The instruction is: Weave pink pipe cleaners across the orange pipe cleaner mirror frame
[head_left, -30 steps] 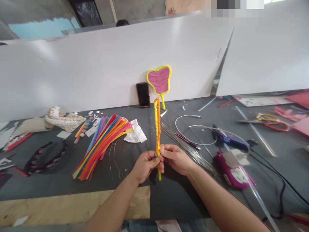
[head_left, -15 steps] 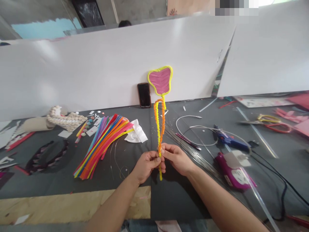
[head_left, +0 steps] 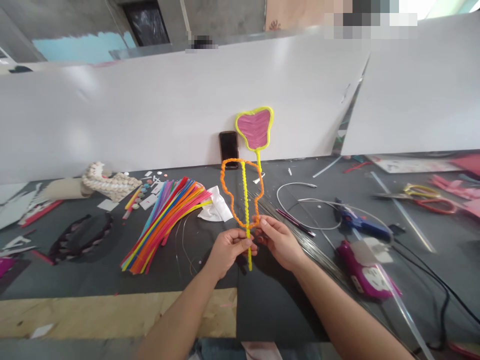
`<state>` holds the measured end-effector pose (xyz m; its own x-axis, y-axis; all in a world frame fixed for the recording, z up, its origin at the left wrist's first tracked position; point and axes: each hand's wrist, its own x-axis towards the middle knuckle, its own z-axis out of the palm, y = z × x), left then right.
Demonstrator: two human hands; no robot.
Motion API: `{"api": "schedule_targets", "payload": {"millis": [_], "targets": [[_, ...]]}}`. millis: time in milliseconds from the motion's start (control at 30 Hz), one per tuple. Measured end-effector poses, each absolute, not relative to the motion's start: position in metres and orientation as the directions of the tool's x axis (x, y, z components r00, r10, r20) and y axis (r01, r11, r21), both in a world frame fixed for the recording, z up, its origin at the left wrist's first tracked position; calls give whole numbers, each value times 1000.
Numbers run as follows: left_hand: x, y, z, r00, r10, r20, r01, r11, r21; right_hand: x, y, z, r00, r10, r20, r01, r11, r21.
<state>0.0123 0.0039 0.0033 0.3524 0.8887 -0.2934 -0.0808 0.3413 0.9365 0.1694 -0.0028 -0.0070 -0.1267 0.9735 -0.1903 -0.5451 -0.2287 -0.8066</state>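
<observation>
Over the dark-grey worktop [head_left: 279, 315], the left fingers [head_left: 243, 244] pinch an upright yellow fuzzy-wire stem [head_left: 246, 195]; the right fingers [head_left: 267, 227] pinch its orange wavy loop [head_left: 222, 176] at 5 o'clock. Likely step: shaping the loop; further bending calls for a steady stem.

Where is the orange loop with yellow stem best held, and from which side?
Probably by the yellow stem, below the orange loop, coming from the near side: the stem juts straight there, where the left hand pinches it; the loop looks thin.
</observation>
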Motion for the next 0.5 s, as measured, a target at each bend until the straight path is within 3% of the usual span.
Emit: {"api": "schedule_targets", "payload": {"millis": [233,500], "targets": [[11,5,3,454,841,-295,-95,375,922,169,-2,-10,-112,983,-146,-503,-182,-845],[9,9,-2,354,914,-199,-107,251,962,165,-2,-11,-37,992,-118,-299,-123,-946]]}}
